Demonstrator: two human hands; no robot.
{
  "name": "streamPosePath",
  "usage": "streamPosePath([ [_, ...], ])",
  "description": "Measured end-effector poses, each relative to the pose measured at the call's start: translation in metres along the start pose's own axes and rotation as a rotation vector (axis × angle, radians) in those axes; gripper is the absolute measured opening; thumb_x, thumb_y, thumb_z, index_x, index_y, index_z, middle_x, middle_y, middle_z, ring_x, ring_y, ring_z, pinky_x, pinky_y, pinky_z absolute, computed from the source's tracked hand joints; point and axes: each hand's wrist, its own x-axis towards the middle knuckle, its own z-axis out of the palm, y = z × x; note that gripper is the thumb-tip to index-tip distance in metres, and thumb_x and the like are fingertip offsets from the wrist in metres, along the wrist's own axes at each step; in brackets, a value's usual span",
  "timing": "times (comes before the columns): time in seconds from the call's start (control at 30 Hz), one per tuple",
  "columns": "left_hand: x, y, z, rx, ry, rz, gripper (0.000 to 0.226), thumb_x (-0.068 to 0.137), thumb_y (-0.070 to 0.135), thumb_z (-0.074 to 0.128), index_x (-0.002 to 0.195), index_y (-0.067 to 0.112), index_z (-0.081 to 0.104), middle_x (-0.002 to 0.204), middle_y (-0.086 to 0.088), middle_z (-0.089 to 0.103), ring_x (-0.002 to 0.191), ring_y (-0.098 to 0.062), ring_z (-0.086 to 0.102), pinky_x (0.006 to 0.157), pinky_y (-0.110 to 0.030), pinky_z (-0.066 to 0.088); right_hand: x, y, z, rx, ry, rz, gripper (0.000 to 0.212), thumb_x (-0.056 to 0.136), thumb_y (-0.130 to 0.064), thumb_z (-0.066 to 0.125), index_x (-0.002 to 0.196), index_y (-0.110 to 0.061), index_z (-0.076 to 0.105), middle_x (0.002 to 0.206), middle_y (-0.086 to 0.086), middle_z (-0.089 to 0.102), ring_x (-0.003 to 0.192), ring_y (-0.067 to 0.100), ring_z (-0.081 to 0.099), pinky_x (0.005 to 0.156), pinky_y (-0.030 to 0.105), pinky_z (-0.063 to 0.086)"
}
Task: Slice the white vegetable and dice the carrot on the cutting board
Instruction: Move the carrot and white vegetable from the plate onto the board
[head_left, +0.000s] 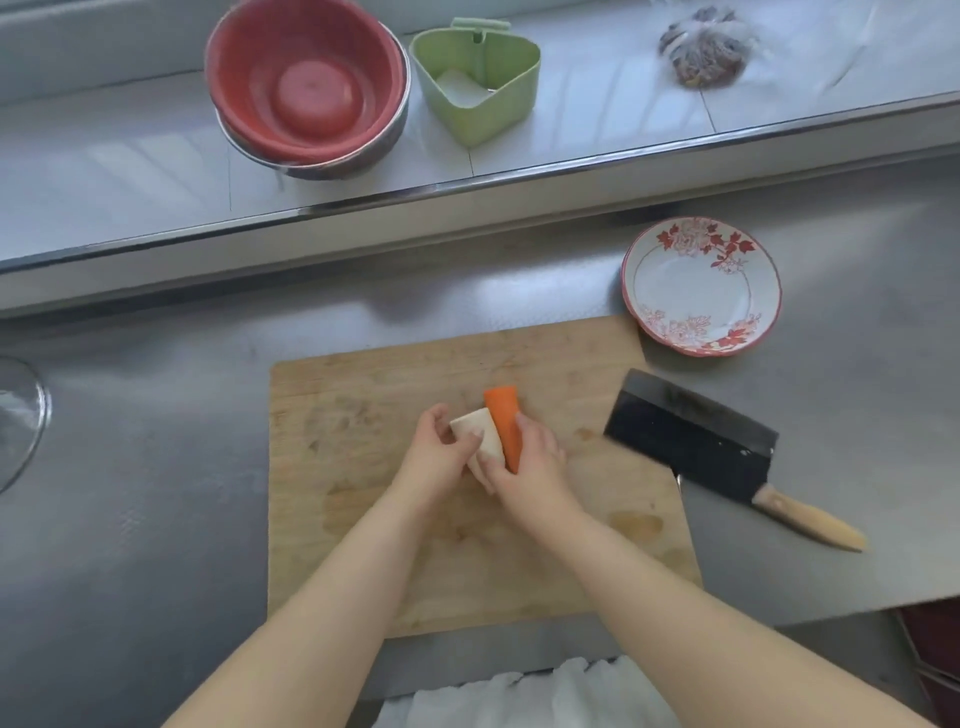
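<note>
A wooden cutting board lies on the steel counter. Above its middle, a white vegetable piece and an orange carrot piece sit side by side. My left hand holds the white vegetable from the left, thumb across it. My right hand wraps round the carrot from the right and below. A cleaver with a dark blade and a wooden handle lies half on the board's right edge, untouched.
A flowered plate sits beyond the board's far right corner. On the raised ledge behind stand stacked red bowls, a green container and a bagged item. A glass bowl's rim shows at the left edge.
</note>
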Motion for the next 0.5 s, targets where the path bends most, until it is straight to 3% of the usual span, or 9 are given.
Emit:
streamPosePath([
  [0.1,-0.002,-0.011,0.007,0.185,-0.023,0.063,0.083,0.085,0.02,0.071,0.149,0.015,0.019,0.147,-0.006,0.035,0.129,-0.019,0.041,0.107,-0.042,0.038,-0.005,0.015,-0.014,0.089,0.045,0.044,0.056,0.092,-0.038,0.056,0.141,-0.017,0.04,0.142,0.003,0.041,0.129,0.019,0.041,0.106,0.035,0.035],
  [0.23,-0.012,-0.02,0.023,0.398,0.123,0.16,0.091,0.08,0.029,0.074,0.151,0.02,0.017,0.155,-0.004,0.022,0.143,-0.022,0.02,0.117,-0.039,0.017,-0.014,0.053,-0.05,0.059,0.315,0.093,0.038,0.092,-0.018,0.053,0.13,-0.02,0.05,0.134,-0.001,0.043,0.124,0.017,0.042,0.102,0.032,0.036],
  [0.37,-0.023,-0.025,0.035,0.441,0.207,0.196,0.097,0.079,0.028,0.075,0.152,0.021,0.011,0.157,-0.002,0.019,0.143,-0.023,0.013,0.115,-0.032,0.009,-0.02,0.106,-0.09,-0.133,0.56,0.339,0.052,0.085,-0.005,0.056,0.134,-0.018,0.044,0.143,0.006,0.037,0.132,0.025,0.03,0.108,0.041,0.028],
  [0.5,-0.025,-0.031,0.041,0.306,0.245,0.095,0.096,0.08,0.028,0.073,0.153,0.024,0.01,0.153,0.002,0.028,0.139,-0.023,0.016,0.112,-0.035,0.02,-0.029,0.148,-0.111,-0.394,0.495,0.604,0.066,0.086,-0.014,0.056,0.145,-0.018,0.027,0.153,0.008,0.024,0.142,0.026,0.016,0.114,0.045,0.018],
])
